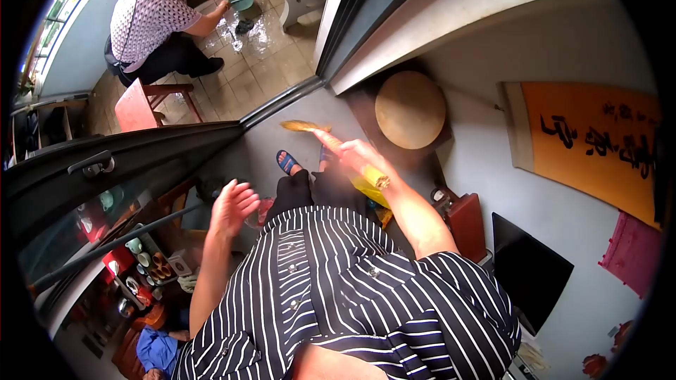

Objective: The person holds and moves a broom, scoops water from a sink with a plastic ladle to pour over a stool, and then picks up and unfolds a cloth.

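My right hand [359,157] is closed round a short straw hand broom [331,142]. Its tan bristle end points forward and left, and the yellowish butt of its handle sticks out behind the hand toward my body. Below my right forearm is a bright yellow thing [372,193], partly covered, whose kind I cannot make out. On the other side my left hand [232,209] hangs in the air with its fingers apart and nothing in it, near the dark door frame. Beneath both hands are my legs and a blue slipper [287,162].
Beyond the threshold [282,102] a person [151,24] squats on wet tiles, holding a green basin [242,1]. A red stool [137,107] stands by the door [105,169]. To the right are a round wooden board [410,110], a scroll [591,148] and a black screen [529,267].
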{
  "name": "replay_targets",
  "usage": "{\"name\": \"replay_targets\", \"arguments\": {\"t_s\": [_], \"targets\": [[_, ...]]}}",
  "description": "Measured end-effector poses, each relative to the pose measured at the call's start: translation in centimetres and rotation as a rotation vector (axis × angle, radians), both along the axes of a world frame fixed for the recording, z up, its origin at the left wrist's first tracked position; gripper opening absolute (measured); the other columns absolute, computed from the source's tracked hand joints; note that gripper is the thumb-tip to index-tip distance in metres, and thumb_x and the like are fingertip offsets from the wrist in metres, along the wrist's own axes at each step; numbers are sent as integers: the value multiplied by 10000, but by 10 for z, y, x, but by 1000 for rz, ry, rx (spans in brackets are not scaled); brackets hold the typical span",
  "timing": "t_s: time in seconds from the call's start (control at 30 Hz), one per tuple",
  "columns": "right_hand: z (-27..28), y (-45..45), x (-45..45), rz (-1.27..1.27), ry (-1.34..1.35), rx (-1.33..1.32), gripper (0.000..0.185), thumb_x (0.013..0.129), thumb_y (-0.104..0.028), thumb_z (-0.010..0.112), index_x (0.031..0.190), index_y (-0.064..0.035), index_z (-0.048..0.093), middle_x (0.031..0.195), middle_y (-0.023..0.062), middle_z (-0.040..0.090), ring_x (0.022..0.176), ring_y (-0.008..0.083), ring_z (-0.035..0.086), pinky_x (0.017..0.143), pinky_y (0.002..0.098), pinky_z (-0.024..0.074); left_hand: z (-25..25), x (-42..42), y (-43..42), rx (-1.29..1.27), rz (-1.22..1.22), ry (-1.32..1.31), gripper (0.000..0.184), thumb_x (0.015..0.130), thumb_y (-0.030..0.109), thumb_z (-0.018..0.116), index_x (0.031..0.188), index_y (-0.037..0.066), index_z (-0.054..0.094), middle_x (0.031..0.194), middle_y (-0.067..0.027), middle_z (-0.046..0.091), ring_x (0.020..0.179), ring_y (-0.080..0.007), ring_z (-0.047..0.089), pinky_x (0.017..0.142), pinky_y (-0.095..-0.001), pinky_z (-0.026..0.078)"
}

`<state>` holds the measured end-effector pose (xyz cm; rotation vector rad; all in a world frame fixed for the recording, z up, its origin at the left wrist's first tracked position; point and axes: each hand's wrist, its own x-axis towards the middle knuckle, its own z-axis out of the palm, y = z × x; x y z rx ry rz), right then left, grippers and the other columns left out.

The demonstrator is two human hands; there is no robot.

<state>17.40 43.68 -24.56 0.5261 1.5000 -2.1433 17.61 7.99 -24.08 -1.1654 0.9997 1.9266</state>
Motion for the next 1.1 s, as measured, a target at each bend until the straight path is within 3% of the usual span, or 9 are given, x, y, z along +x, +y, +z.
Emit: {"name": "replay_targets", "arguments": {"t_s": [0.23,0.3,0.37,0.43,0.5,0.57,0.8,0.9,1.1], "targets": [[-61,94,-30,42,-35,-88,217,855,-267,491,911,-70,562,838,73,515,690,150,549,624,257,460,-17,68,-45,-215,237,-127,244,798,291,613,858,55,586,795,-79,603,752,-227,598,708,-375,526],[-21,93,-50,88,-56,90,107,816,-118,551,894,-45,540,779,86,549,719,148,576,591,235,472,-16,88,-42,-244,247,-165,223,796,265,607,843,49,573,768,-85,593,730,-237,599,691,-384,529],[-34,106,-71,-122,-178,-48,136,787,-108,587,892,-37,539,777,134,561,745,196,592,635,276,511,-20,106,-34,-243,273,-169,218,792,251,606,839,41,570,750,-90,588,718,-246,598,687,-393,530],[-129,157,-117,-270,-713,-534,293,837,-237,503,1013,-4,488,910,241,529,801,374,568,764,411,505,-22,115,-20,-262,332,-195,195,793,229,598,808,36,570,733,-97,586,698,-250,596,681,-402,531],[-98,144,-133,-882,-676,-311,367,869,-281,420,1111,-5,427,1053,265,462,942,437,494,832,526,445,-22,122,-8,-240,399,-215,184,796,218,591,794,35,571,731,-100,587,692,-249,596,671,-402,533],[-97,149,-141,-959,-500,-304,399,894,-307,389,1169,-19,377,1128,245,413,1036,435,419,847,576,416,-23,126,2,-225,431,-222,179,810,209,569,779,32,566,725,-105,588,667,-248,594,638,-395,535],[-104,156,-164,-853,-250,-191,419,858,-337,452,1148,-35,424,1090,153,441,960,336,492,849,475,470,-26,137,19,-211,502,-119,122,808,103,498,728,19,535,633,-107,546,590,-264,558,533,-373,487],[-108,151,-165,-787,-284,-127,508,842,-323,473,1218,-9,337,1144,195,386,967,343,492,811,474,483,-80,163,-5,-196,392,-114,115,776,182,558,705,92,548,617,-25,518,528,-152,500,450,-275,425],[-98,143,-113,-517,-519,-132,250,821,-149,437,977,47,433,892,210,517,742,333,544,683,463,510,-53,126,12,-374,251,-209,116,782,180,551,729,78,565,653,-17,540,536,-153,526,463,-280,462]]}}
